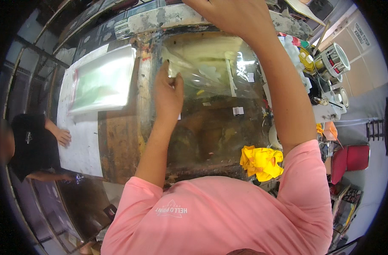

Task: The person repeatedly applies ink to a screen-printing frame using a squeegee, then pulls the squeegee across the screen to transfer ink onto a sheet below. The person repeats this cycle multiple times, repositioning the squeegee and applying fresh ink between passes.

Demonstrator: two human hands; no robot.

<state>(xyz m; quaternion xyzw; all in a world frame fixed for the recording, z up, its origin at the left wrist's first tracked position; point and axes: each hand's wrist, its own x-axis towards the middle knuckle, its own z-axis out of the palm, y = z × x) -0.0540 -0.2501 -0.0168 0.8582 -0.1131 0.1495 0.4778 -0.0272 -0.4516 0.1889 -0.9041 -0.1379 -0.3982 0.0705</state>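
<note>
A clear plastic sheet (189,68) lies toward the far edge of the dark tabletop (194,142). At its left side is the left hand (170,80), its grip showing thumb and forefinger apart; whether it catches the film I cannot tell. The right hand (230,15) reaches the far edge, its grip cut off, state unclear. A stack of clear sheets (102,83) rests farther left, a crumpled yellow cloth (262,162) at the near right corner

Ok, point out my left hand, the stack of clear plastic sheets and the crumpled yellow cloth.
Left hand (168,89), head view: on the back of the hand.
Stack of clear plastic sheets (103,80), head view: middle of its top face.
Crumpled yellow cloth (262,162), head view: middle of its folds.
</note>
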